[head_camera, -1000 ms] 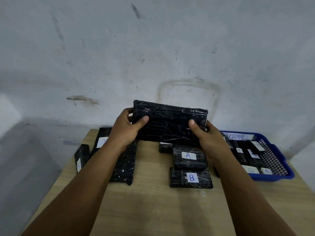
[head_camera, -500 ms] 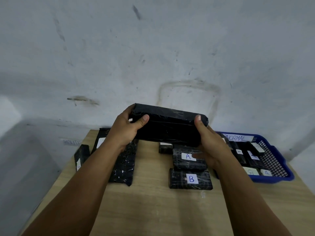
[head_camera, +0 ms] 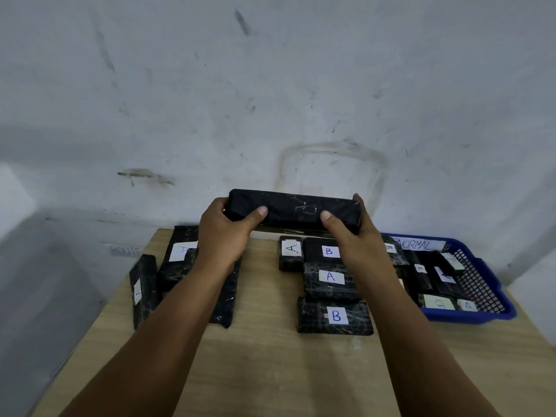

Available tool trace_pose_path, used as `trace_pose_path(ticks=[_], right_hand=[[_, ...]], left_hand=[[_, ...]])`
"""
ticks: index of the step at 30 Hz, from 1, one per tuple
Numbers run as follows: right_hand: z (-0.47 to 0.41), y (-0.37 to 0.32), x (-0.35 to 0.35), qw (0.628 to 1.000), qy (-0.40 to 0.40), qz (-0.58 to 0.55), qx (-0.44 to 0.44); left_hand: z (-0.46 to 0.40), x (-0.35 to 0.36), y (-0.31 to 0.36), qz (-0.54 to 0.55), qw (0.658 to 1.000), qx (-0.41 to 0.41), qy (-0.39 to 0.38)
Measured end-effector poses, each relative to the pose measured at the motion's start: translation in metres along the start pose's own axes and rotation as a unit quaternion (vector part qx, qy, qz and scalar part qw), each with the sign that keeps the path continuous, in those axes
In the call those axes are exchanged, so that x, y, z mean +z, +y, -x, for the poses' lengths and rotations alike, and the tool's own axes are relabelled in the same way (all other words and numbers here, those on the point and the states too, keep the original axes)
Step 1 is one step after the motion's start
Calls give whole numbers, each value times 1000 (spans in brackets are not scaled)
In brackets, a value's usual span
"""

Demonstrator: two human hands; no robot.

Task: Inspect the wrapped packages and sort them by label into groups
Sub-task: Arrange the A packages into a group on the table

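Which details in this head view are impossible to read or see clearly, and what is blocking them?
- Held package: no label shows; only one narrow side faces the camera, gripped by the left hand and right hand.
- Far B package: partly behind the right forearm.
- Left stack label: letter blurred, partly behind the left wrist.
- Blue basket: tag's start hidden; small labels inside unreadable.

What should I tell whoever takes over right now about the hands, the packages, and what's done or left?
Left hand and right hand grip the ends of a long black package held above the table; no label shows on it.
Centre cluster: labels A, B, A, B, still mixed.
More packages lie at the left and in the blue basket.
Left: find the held package's label, place it, separate A from B.
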State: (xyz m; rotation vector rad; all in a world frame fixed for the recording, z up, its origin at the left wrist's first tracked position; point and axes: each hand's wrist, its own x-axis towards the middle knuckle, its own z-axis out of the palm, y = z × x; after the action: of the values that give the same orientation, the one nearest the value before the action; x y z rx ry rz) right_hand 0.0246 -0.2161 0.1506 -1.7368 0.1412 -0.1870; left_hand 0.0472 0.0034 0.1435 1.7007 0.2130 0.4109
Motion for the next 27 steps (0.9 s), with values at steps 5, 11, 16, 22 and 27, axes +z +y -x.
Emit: trace_pose_path(ticks=[5, 11, 16, 22, 27], right_hand=[[6, 2, 6, 999, 47, -19, -18], [6, 0, 9, 998, 29, 40, -45], [12, -11, 7, 999, 12, 34, 12], [8, -20, 13, 957, 67, -259, 115], [2, -12, 10, 943, 113, -298, 97]], left_hand=[[11, 6, 2, -7, 1000, 5, 2], [20, 15, 4, -23, 998, 15, 49], [15, 10, 9, -21, 994, 77, 74], [11, 8, 2, -20, 992, 122, 7], [19, 8, 6, -3, 996, 92, -6]])
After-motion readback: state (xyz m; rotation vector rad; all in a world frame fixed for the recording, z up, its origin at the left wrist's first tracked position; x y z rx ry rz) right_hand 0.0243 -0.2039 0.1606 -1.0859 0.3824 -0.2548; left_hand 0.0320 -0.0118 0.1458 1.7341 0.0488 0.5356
